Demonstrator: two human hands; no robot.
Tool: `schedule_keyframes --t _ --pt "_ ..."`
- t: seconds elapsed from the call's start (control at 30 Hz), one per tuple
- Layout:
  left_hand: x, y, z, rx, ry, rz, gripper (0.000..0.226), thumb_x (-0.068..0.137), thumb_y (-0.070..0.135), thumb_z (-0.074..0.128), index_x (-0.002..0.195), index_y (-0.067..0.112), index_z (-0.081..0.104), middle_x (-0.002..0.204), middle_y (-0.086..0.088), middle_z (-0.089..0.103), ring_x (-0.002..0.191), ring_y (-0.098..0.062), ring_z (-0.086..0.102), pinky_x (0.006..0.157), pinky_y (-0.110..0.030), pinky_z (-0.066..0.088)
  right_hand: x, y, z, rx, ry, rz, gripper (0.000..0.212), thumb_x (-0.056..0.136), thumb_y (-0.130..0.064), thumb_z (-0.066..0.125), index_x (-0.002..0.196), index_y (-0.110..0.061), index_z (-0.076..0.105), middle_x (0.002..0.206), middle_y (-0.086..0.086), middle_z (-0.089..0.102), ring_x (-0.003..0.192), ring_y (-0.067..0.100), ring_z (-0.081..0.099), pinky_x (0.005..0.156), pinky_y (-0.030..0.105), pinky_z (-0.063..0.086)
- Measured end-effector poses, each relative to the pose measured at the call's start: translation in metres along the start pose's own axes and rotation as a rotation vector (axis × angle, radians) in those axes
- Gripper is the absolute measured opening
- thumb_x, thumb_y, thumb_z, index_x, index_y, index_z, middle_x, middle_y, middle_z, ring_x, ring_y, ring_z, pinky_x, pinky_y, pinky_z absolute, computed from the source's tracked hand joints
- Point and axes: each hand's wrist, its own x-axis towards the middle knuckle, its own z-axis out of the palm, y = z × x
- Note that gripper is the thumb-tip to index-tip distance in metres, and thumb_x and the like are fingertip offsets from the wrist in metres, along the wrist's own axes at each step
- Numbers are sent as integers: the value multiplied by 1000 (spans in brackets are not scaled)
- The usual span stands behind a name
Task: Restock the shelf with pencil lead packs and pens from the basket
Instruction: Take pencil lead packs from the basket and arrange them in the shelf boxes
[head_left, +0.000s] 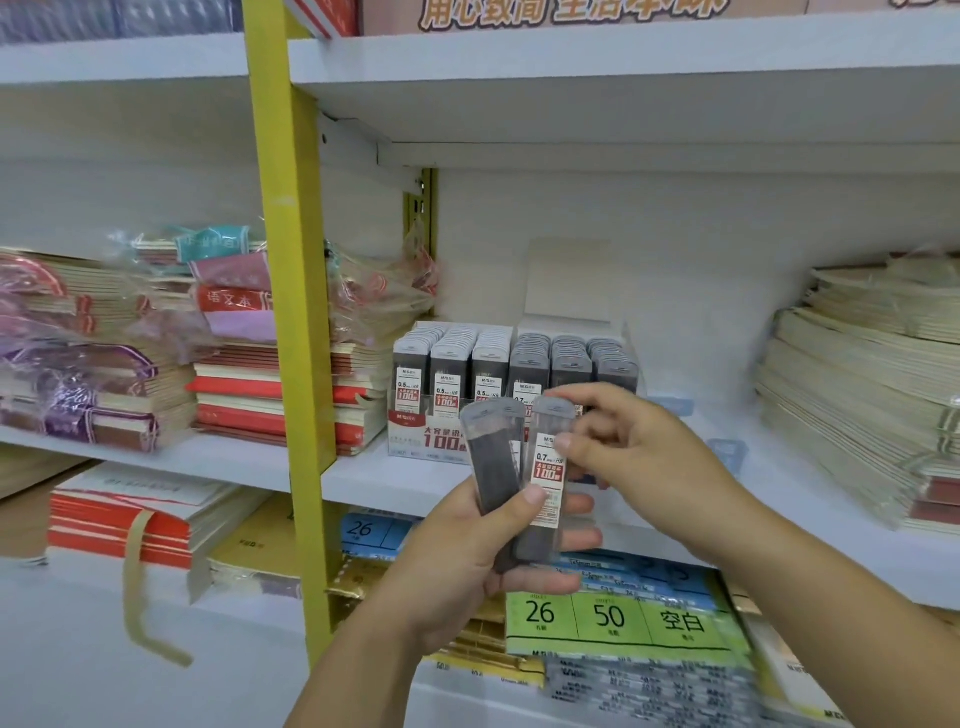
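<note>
**Two lead packs in hand before the shelf**

Your left hand (457, 556) has its fingers (579, 540) curled round the lower ends of two pencil lead packs (493, 457). The packs fan apart at the top, and your thumb presses on the front one. Your right hand (639, 447) pinches the top of the 0.7 pack (549, 470), the right one of the pair. Just beyond your fingers, the display box (511, 384) full of lead packs stands on the white shelf (363, 478). Stacked notebooks (234, 395) lie to the left of them.

left hand (465, 558) curled, gripping, right hand (636, 449) pinching
</note>
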Motion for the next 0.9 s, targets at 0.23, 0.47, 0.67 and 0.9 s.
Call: schedule_keyframes --t 0.23,0.47,0.67,0.9 --pt "1 0 -3 194 229 18 45 84 51 59 116 20 54 85 1 74 63 -18 68 46 -27 53 11 -24 -65 -131 400 -331 31 90 -18 64 98 -46 55 92 -7 72 85 20 67 72 42 55" --pt "3 -5 -8 178 274 39 8 96 34 63 102 29 68 82 -3 72 79 -20 75 56 -33 60 26 -14 -80 -464 316 -380 39 86 -11 67 94 -46 51 87 -13 65 78 9 61 72 19 48" --pt "4 -5 -7 192 271 20 8 94 34 66 100 29 70 80 -3 71 79 -19 75 60 -34 61 35 -3 -73 -614 310 -292 34 86 -17 68 105 -36 47 88 -18 62 78 -11 51 66 4 35" --pt "1 0 -3 248 236 0 9 94 37 65 88 40 70 81 -3 75 79 -22 77 57 -30 60 35 15 -63 -927 324 -252 22 82 -30 72 102 -25 68 99 -10 49 102 7 29 81 21 22"
